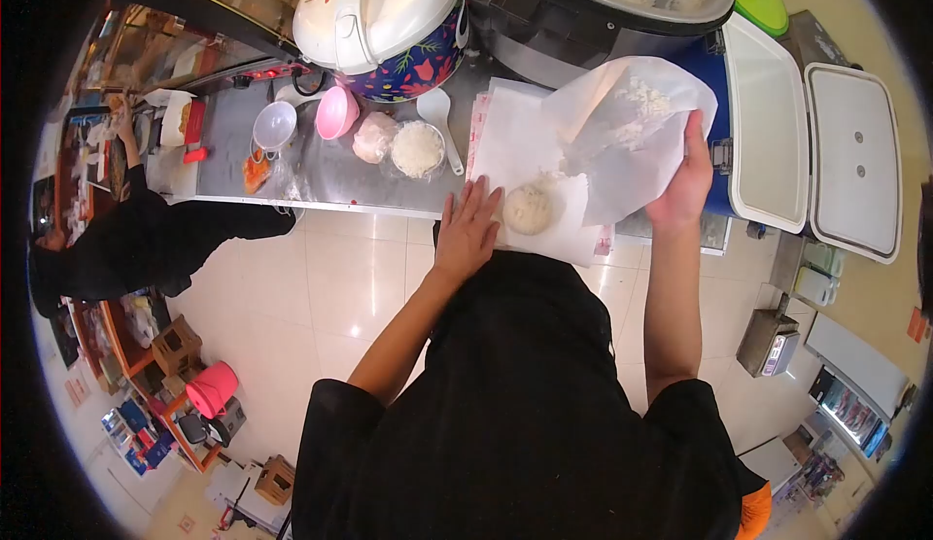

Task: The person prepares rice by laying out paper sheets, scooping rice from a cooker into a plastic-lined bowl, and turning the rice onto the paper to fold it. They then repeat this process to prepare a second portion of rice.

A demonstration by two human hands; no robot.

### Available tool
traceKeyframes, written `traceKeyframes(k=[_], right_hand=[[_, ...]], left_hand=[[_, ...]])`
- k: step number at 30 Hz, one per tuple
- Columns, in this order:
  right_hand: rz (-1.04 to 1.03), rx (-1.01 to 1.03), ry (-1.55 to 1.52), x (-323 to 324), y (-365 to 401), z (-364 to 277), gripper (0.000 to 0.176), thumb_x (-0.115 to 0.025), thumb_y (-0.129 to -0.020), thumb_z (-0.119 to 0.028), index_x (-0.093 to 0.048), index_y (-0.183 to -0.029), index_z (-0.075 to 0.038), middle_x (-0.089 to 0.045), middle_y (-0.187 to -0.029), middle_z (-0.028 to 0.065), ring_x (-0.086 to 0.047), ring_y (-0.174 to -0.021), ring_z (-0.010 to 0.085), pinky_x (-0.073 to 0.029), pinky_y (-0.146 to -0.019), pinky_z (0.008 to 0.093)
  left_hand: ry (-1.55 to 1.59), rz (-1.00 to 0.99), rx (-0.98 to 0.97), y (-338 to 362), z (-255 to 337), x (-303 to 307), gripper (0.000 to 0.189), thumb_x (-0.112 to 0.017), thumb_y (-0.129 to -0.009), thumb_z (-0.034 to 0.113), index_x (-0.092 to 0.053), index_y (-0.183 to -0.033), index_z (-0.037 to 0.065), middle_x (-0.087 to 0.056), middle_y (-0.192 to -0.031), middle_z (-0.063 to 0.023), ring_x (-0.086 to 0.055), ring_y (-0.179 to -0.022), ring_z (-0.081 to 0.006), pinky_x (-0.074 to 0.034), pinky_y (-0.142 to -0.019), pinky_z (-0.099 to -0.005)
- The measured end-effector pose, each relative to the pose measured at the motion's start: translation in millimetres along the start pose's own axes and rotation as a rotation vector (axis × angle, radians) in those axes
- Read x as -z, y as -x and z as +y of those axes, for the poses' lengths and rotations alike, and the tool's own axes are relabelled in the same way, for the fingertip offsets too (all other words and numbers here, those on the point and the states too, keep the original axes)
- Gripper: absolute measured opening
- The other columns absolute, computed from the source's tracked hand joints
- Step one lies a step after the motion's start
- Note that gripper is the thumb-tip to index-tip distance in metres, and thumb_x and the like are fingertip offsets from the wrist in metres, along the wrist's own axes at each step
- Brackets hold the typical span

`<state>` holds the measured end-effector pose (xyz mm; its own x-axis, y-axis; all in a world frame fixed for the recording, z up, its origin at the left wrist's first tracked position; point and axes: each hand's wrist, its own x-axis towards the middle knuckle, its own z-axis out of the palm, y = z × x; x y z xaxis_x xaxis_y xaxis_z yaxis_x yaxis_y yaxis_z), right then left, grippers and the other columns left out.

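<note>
A stack of white paper sheets (510,117) lies at the counter's front edge with a round mound of rice (530,209) on it. My left hand (470,224) rests flat on the paper's left edge beside the mound, fingers spread. At the right, my right hand (687,182) grips the edge of a lifted translucent sheet (622,175), which has loose rice grains (646,103) on it. Left of the paper are a white rice paddle (437,112), a bowl of rice (418,149) and a pink bowl (336,113).
A floral rice cooker (403,64) and a large open pot of rice (573,30) stand behind. To the right is an open blue-and-white cooler (768,132) beside its lid (855,161). Another person in black (126,248) is at the far left.
</note>
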<state>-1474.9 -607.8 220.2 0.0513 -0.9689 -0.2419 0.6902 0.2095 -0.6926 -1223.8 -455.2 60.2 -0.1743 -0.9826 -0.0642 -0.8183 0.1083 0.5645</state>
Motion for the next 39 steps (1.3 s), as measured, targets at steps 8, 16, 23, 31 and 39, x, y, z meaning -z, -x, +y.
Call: traceKeyframes(k=[8, 16, 23, 31, 39], right_hand=[[-0.109, 0.157, 0.39, 10, 24, 15, 0.041, -0.047, -0.106, -0.032, -0.05, -0.134, -0.003, -0.06, -0.131, 0.0117, -0.057, -0.121, 0.0245, -0.044, -0.104, 0.04], [-1.05, 0.134, 1.286, 49, 55, 86, 0.044, -0.072, -0.086, -0.013, -0.058, -0.127, -0.006, -0.058, -0.131, 0.0162, -0.054, -0.126, 0.0333, -0.041, -0.108, 0.0419], [-0.541, 0.215, 1.862, 31, 39, 124, 0.058, -0.076, -0.082, -0.034, -0.056, -0.135, -0.019, -0.04, -0.15, 0.0192, -0.042, -0.135, 0.0436, -0.042, -0.107, 0.0504], [-0.631, -0.018, 1.924, 39, 51, 152, 0.064, -0.081, -0.074, -0.022, -0.055, -0.132, -0.018, -0.045, -0.141, 0.0191, -0.045, -0.126, 0.0446, -0.046, -0.103, 0.047], [-0.185, -0.276, 0.729, 102, 34, 120, 0.068, -0.075, -0.077, -0.006, -0.047, -0.138, 0.0, -0.057, -0.132, 0.0151, -0.057, -0.122, 0.028, -0.045, -0.105, 0.0376]], left_hand=[[0.446, 0.236, 0.18, 3, 5, 10, 0.047, -0.061, -0.09, 0.007, -0.053, -0.136, 0.007, -0.046, -0.144, -0.0238, -0.043, -0.136, -0.039, -0.036, -0.113, -0.0479], [0.446, 0.265, 0.28, 2, -17, 4, 0.048, -0.07, -0.082, 0.005, -0.055, -0.128, 0.003, -0.059, -0.11, -0.02, -0.062, -0.097, -0.0364, -0.052, -0.087, -0.043], [0.423, 0.185, 0.329, -7, -22, 16, 0.04, -0.071, -0.081, 0.003, -0.057, -0.118, -0.001, -0.06, -0.099, -0.019, -0.063, -0.086, -0.0334, -0.053, -0.077, -0.0406], [0.382, 0.178, 0.347, -7, -26, 11, 0.035, -0.074, -0.079, 0.005, -0.057, -0.11, 0.0, -0.06, -0.095, -0.0184, -0.062, -0.086, -0.035, -0.052, -0.077, -0.0441], [0.433, 0.178, 0.376, -7, -27, 10, 0.039, -0.077, -0.082, 0.011, -0.06, -0.115, 0.001, -0.06, -0.097, -0.0141, -0.061, -0.081, -0.0264, -0.052, -0.074, -0.0372]])
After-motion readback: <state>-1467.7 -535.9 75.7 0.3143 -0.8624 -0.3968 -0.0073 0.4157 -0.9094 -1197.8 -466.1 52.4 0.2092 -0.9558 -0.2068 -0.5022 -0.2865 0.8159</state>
